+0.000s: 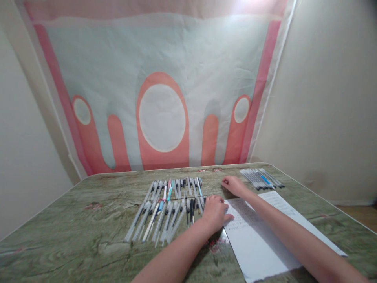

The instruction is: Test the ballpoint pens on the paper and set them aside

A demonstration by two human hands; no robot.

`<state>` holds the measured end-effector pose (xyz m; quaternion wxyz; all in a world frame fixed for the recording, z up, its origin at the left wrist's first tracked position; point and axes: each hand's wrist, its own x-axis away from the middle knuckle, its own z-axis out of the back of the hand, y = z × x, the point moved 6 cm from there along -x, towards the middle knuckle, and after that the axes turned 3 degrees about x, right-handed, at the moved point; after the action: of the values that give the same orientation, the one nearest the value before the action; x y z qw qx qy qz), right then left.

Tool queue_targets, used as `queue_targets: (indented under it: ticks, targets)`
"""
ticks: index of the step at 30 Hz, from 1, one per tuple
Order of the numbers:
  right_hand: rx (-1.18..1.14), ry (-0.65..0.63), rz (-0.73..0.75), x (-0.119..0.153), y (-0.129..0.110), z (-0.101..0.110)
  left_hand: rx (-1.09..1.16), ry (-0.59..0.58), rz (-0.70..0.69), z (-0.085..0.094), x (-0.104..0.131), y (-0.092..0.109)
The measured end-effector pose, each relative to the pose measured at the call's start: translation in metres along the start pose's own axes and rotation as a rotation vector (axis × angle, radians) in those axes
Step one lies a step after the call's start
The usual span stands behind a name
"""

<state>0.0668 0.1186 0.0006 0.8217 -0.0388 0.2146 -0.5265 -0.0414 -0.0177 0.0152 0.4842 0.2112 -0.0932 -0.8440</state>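
My left hand (214, 212) rests at the right end of the lower row of pens (160, 218), its thumb spread out toward the paper's left edge. No held thing shows in it, and its fingertips are partly hidden. Above it, my right hand (233, 184) lies on the table past the paper's top edge, with fingers curled together; what they hold, if anything, is hidden. An upper row of pens (176, 188) lies left of that hand. Most pens have clear barrels; a few are pink, teal, blue or black. The white sheet with handwriting (256, 239) lies under my right forearm.
A separate row of thin refills or slim pens (253, 179), one with a blue part, lies at the back right of the wood-patterned table (73, 236). Behind the table's far edge hangs a printed pink and grey cloth (123, 59). A plain wall (330, 110) stands at right.
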Motion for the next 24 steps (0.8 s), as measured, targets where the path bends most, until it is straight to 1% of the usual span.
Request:
queue_targets:
  ticks: [2,5,8,10,12,14,16,18,21,24]
  targets:
    - [-0.184,-0.034,0.144,-0.012,-0.029,-0.014,-0.013,-0.008,0.028,0.000,0.001,-0.001]
    - [-0.258,-0.022,0.210,-0.027,-0.054,-0.030,-0.021,0.000,0.045,0.001,0.002,0.001]
    - [-0.376,0.048,0.272,-0.034,-0.064,-0.040,0.015,0.027,0.036,0.004,0.000,0.000]
    - [-0.408,0.071,0.285,-0.035,-0.064,-0.046,0.064,0.071,0.058,0.011,-0.002,-0.006]
    - [-0.409,0.084,0.281,-0.033,-0.063,-0.049,0.113,0.152,0.101,0.022,-0.005,-0.019]
    - [-0.406,0.097,0.296,-0.030,-0.063,-0.048,0.143,0.239,0.158,0.037,-0.007,-0.037]
    - [-0.387,0.099,0.335,-0.027,-0.067,-0.044,0.158,0.289,0.239,0.050,-0.007,-0.059]
    - [-0.336,0.090,0.370,-0.023,-0.072,-0.040,0.179,0.306,0.323,0.060,-0.008,-0.079]
    - [-0.233,0.076,0.399,-0.017,-0.081,-0.034,0.240,0.311,0.445,0.067,-0.009,-0.101]
    - [-0.147,0.041,0.399,-0.014,-0.087,-0.032,0.284,0.329,0.510,0.068,-0.013,-0.110]
